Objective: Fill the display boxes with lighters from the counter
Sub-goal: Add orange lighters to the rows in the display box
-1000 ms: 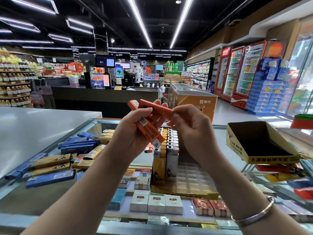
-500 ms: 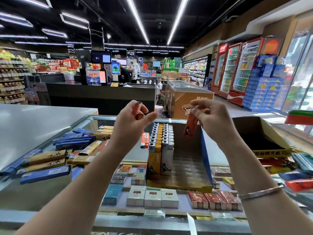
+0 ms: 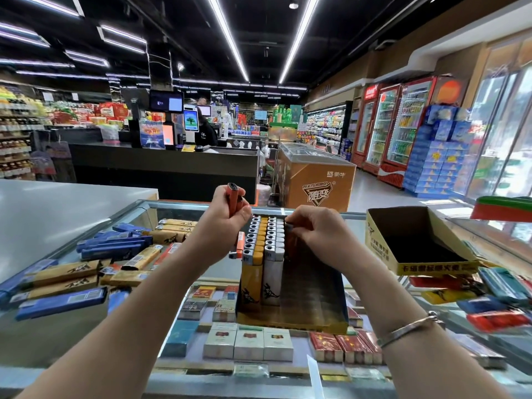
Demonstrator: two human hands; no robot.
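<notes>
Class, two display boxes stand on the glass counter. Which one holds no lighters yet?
The yellow box on the right: its dark inside shows no lighters. The centre box, between the hands, already has a yellow row and a white row standing in it.

Centre: yellow cardboard display box [image 3: 313,300] on the glass counter [image 3: 357,226] — two rows of upright lighters [image 3: 263,243] fill its left side
Left of box: loose blue and tan lighters [image 3: 95,263] lying on the glass
Right of box: empty yellow cardboard box [image 3: 414,240], more loose lighters [image 3: 475,298] before it
Under the glass: cigarette packs [image 3: 249,342] — before and beneath the box
Behind: orange chest freezer [image 3: 313,180]
</notes>
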